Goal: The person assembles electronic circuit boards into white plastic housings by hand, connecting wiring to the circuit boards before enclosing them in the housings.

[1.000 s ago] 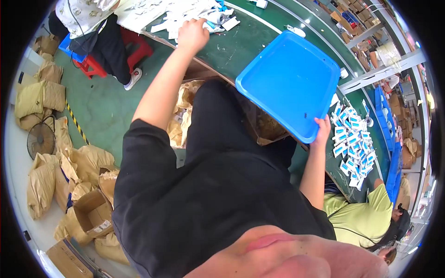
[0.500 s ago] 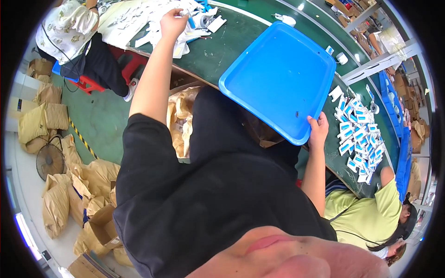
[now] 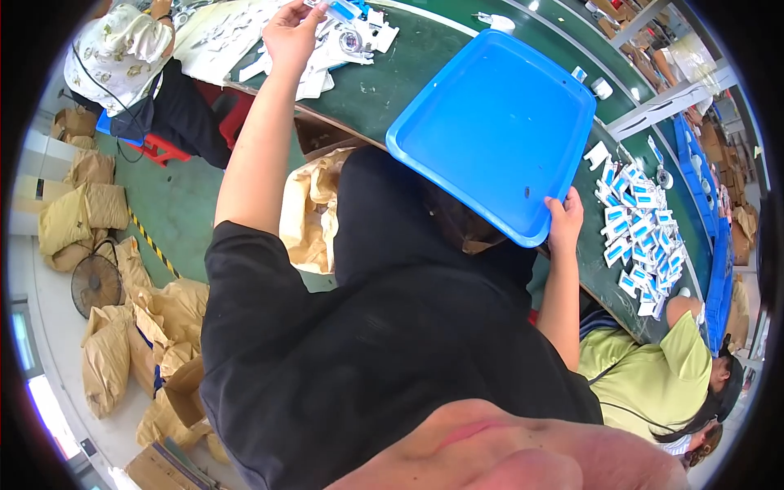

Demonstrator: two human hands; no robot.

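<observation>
My left hand (image 3: 292,34) is raised at the far edge of the view, its thumb and fingers pinching a small white-and-blue plastic part (image 3: 340,11). Just beyond and beside it lies a loose pile of white plastic parts (image 3: 331,55) on the green table. My right hand (image 3: 565,220) grips the near right corner of a blue plastic tray (image 3: 494,135), thumb on top of its rim. The tray is tilted over the table edge and partly above my lap. A small dark mark shows on its floor near that corner.
A heap of white-and-blue parts (image 3: 641,233) lies right of the tray on the green table (image 3: 371,102). A person in a yellow-green shirt (image 3: 657,380) sits at right, another in a patterned top (image 3: 122,53) at far left. A paper-lined box (image 3: 312,216) stands beside my legs.
My left hand has drawn back leftward and up from the pile with the white-and-blue part now showing in its fingers. The tray and my right hand have shifted very slightly.
</observation>
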